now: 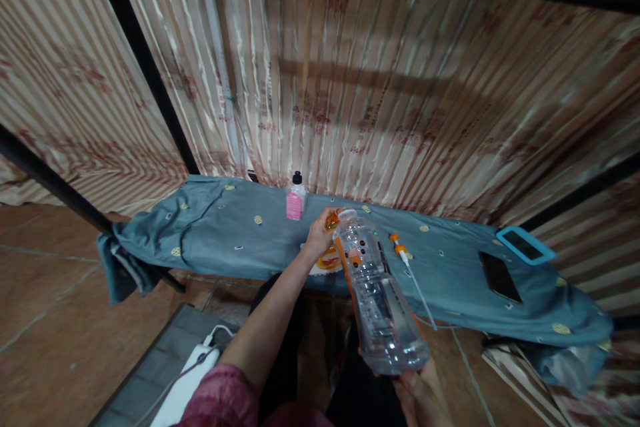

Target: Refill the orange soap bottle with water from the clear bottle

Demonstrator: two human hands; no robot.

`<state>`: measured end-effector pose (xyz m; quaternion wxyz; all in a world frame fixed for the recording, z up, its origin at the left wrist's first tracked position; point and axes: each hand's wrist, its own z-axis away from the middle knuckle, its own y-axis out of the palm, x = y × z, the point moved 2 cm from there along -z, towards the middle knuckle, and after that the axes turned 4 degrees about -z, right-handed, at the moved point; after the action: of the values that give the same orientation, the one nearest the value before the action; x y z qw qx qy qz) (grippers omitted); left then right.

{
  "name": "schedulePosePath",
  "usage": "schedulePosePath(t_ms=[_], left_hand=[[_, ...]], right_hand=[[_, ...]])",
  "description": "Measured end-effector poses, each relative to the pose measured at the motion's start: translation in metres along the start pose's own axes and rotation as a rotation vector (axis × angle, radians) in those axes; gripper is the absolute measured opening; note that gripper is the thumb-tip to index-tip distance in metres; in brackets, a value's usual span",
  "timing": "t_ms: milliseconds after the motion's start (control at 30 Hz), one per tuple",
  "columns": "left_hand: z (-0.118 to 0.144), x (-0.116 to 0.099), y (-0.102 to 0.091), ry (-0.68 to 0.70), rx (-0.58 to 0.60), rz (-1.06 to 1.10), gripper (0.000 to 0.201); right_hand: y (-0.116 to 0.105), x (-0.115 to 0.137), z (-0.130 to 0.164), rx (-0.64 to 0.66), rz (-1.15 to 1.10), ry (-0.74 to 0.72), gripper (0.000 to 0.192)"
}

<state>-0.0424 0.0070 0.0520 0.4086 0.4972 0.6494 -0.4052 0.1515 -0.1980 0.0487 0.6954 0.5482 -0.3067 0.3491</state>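
Observation:
My right hand grips the bottom end of a large clear plastic bottle with an orange strip along its side. The bottle is tilted, its mouth end up and to the left. Its mouth lies right beside the top of an amber bottle, where my left hand is closed round the neck. Whether the two mouths touch I cannot tell. My forearm and the clear bottle hide part of the amber one. Right of them a pump top, orange and white with a long tube, lies on the blue-grey cloth.
A small pump bottle with a pink label and black cap stands at the back. A black phone and a blue-framed tablet lie at right. A white power strip is low at left. Dark poles and a striped curtain surround the surface.

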Motion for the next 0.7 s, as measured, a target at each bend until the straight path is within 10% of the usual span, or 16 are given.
schedulePosePath(t_ms=[700], left_hand=[[-0.0002,0.0045,0.0006,0.009,0.004,0.038,0.036]], right_hand=[[0.0007,0.0027,0.0011,0.048,-0.014,-0.005,0.081]])
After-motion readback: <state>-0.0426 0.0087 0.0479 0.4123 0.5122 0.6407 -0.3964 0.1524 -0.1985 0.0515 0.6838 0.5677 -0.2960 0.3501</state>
